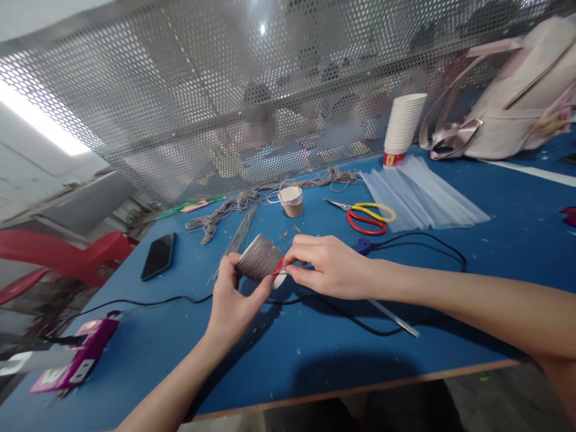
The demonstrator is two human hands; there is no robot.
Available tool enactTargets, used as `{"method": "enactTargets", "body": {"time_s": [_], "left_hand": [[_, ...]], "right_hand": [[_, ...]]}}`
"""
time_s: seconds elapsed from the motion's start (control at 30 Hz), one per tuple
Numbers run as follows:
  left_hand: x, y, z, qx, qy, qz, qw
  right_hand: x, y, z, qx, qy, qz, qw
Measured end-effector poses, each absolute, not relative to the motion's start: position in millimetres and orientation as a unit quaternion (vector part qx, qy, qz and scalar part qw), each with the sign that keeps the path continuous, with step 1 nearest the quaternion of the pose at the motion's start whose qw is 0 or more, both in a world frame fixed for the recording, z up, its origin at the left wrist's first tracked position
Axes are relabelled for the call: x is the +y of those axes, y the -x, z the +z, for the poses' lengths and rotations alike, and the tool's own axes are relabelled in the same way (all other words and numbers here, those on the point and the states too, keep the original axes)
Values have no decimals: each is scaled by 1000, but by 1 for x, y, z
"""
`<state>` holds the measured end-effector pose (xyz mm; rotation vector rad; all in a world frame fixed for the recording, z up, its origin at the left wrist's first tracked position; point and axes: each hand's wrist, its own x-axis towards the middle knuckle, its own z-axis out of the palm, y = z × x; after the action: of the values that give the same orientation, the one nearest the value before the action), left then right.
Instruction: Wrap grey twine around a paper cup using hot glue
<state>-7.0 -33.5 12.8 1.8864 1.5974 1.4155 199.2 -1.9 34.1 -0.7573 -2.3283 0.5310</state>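
A paper cup (261, 258) wrapped in rows of grey-brown cord lies tilted on its side in my left hand (236, 303), whose fingers and thumb close around it. A red and white strip of the cup stays unwrapped at its right end. There my right hand (321, 267) pinches the cord (279, 271) between thumb and fingers, close to the cup's surface. Under my right forearm lies a blue-handled tool (362, 246), mostly hidden, with a clear stick (396, 319) showing below the arm.
Behind the cup stand a small wrapped tub (291, 201), loose grey cord (216, 219) and red-yellow scissors (364, 216). Farther right are pale mesh (423, 192), stacked paper cups (404, 126) and a backpack (508, 114). A phone (159, 256) and a purple power strip (83, 351) lie left; black cables cross the table.
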Motion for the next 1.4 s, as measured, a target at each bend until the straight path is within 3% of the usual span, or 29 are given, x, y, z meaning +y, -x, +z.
{"method": "enactTargets", "body": {"time_s": [0.43,0.8,1.13,1.4], "left_hand": [[-34,8,12,550,-662,492,133],[-33,8,11,546,-665,493,128],[-33,10,7,542,-664,496,141],[-34,7,11,539,-667,498,129]], "right_hand": [[0,-199,30,-870,279,218,343],[-1,-196,38,-869,336,252,263],[0,-195,37,-853,357,285,253],[0,-196,36,-841,339,303,293]]}}
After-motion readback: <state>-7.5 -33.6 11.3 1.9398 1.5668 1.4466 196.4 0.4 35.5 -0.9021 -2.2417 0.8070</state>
